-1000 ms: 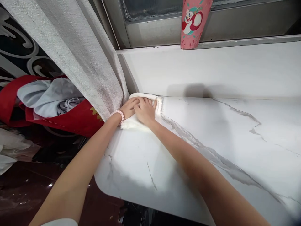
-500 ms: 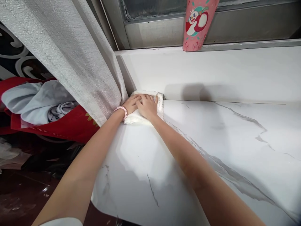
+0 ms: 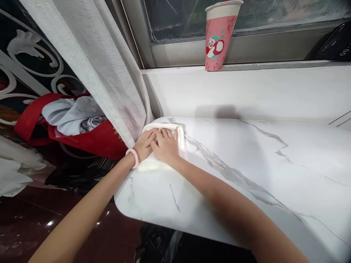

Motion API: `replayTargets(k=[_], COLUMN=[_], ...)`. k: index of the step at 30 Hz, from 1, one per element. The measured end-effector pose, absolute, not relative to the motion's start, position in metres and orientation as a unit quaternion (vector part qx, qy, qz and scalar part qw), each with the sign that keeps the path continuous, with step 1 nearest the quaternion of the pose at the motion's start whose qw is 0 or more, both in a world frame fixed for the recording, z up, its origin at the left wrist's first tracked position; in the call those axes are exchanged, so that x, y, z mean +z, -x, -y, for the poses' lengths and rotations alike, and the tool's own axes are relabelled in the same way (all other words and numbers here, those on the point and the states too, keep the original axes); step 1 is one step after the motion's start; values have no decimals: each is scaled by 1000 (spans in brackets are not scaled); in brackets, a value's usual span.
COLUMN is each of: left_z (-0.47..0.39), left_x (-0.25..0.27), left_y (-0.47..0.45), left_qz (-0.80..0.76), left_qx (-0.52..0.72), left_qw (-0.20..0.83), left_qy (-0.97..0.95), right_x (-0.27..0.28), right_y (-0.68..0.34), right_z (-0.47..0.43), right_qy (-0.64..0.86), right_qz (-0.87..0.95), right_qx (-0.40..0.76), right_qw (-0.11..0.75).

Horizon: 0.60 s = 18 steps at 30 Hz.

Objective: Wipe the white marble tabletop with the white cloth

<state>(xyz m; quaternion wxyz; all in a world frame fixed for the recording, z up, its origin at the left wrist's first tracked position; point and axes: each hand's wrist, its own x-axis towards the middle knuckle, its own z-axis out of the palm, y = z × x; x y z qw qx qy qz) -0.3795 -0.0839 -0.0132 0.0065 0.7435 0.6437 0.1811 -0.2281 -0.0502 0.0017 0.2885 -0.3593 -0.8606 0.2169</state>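
Observation:
A folded white cloth (image 3: 181,140) lies on the white marble-patterned tabletop (image 3: 203,215), close to its left end. My left hand (image 3: 146,144), with a pink coil band at the wrist, rests flat on the cloth with fingers stretched out. Beside it my right hand (image 3: 166,145) presses on the cloth too, palm down and fingers spread. The two hands touch or slightly overlap at the fingers. Much of the cloth is hidden under them.
A pale curtain (image 3: 117,73) hangs against the table's left end. Beyond it a red bag (image 3: 90,146) holds grey clothes. On the window ledge stand a pink paper cup (image 3: 219,40) and a dark phone (image 3: 336,44). The table's rounded front edge drops to a dark red floor (image 3: 109,233).
Both hands and the cloth have slid back from the wall toward the table's near edge, baring the far corner. The camera view has also shifted, showing more of the cup and the phone.

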Motion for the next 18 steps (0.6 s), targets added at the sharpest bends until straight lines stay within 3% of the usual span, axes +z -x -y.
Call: replayTargets(k=[9, 18], left_z=[233, 218], left_x=[-20, -19], left_y=[305, 279], left_qz=[-700, -675], left_qx=[155, 111], left_qw=[-85, -80], left_qy=[-692, -725], right_x=[4, 5], right_y=[161, 127], right_z=[154, 149], right_qy=[219, 241], right_qz=[915, 913], right_qx=[218, 222], right_qw=[260, 242])
